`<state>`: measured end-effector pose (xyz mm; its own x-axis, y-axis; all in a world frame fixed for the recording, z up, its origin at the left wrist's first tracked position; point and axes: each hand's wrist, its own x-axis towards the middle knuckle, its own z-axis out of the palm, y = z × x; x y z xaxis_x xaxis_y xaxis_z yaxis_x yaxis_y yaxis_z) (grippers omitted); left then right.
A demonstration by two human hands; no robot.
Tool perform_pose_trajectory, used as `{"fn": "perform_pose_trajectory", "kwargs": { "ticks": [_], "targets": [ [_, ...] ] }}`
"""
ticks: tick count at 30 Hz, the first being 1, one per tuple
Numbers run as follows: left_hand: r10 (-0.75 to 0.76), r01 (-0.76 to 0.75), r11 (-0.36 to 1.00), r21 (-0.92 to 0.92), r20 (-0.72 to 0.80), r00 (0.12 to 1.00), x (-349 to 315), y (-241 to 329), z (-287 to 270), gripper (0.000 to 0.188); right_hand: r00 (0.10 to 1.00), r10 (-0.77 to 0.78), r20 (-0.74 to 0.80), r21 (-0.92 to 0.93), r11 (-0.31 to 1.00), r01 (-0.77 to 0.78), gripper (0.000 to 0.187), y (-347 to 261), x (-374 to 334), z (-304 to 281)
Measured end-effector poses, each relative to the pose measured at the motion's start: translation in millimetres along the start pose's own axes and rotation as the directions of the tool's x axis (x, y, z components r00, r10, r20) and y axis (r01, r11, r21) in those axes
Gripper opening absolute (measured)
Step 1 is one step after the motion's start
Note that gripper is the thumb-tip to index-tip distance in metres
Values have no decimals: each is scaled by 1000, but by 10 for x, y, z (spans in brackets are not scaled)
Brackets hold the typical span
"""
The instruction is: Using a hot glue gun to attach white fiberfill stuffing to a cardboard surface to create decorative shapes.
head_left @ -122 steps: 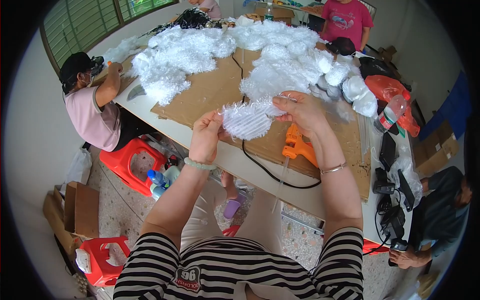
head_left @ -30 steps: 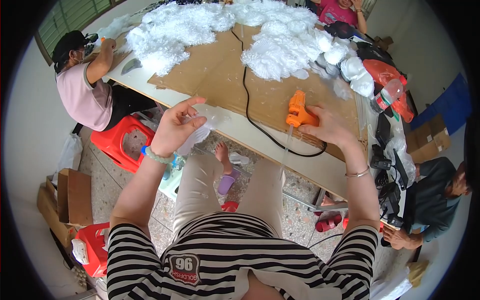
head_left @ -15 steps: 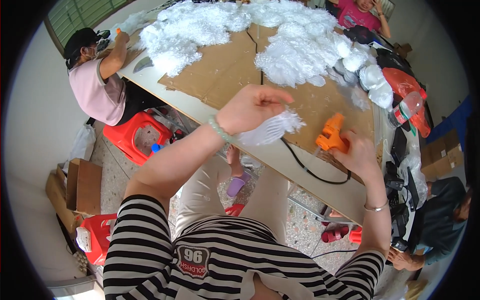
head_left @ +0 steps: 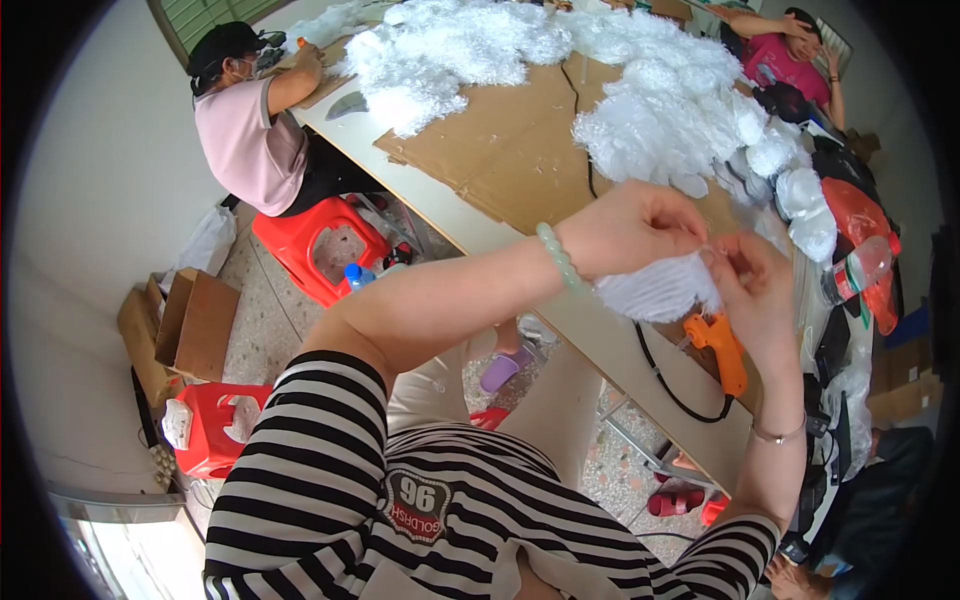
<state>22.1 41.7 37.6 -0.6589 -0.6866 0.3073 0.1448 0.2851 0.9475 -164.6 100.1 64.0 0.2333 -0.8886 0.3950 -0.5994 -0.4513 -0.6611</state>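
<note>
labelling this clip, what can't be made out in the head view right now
In the head view:
Right hand: blurred, so whether its fingers pinch the white piece is unclear.
White piece's upper edge: partly hidden by the left hand.
Cable: middle stretch hidden behind left hand and white piece.
Gun: upper end apparently covered by the white piece.
Person at lower right: cut off by the dark rim.

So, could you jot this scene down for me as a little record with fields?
Left hand: pinching a white fringed piece
Right hand: fingertips at the piece's right end; grip unclear
Glue gun: orange, lying near the right hand
Table: partly covered with brown cardboard
White heap: fluffy, toward the table's far side
Bottle: clear, red cap, at right
Co-worker: pink top, black cap, at left
</note>
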Motion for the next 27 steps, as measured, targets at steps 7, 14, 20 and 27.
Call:
{"fn": "perform_pose_trajectory", "kwargs": {
  "ticks": [7,14,20,27],
  "targets": [
    [-68,56,948,312,27,997,-159,78,-96,47,956,169,240,470,841,-266,7,347,275,-11],
    [-122,121,973,197,-8,993,-163,-4,-171,43,947,167,273,615,727,-305,19,445,238,106],
    [-211,208,977,-47,-85,974,-137,-104,-392,46,928,184,323,527,779,-338,25,412,206,102],
    [-185,184,872,453,-42,982,289,-385,-560,39,961,168,218,136,970,-201,29,382,174,216]
  ]
}}
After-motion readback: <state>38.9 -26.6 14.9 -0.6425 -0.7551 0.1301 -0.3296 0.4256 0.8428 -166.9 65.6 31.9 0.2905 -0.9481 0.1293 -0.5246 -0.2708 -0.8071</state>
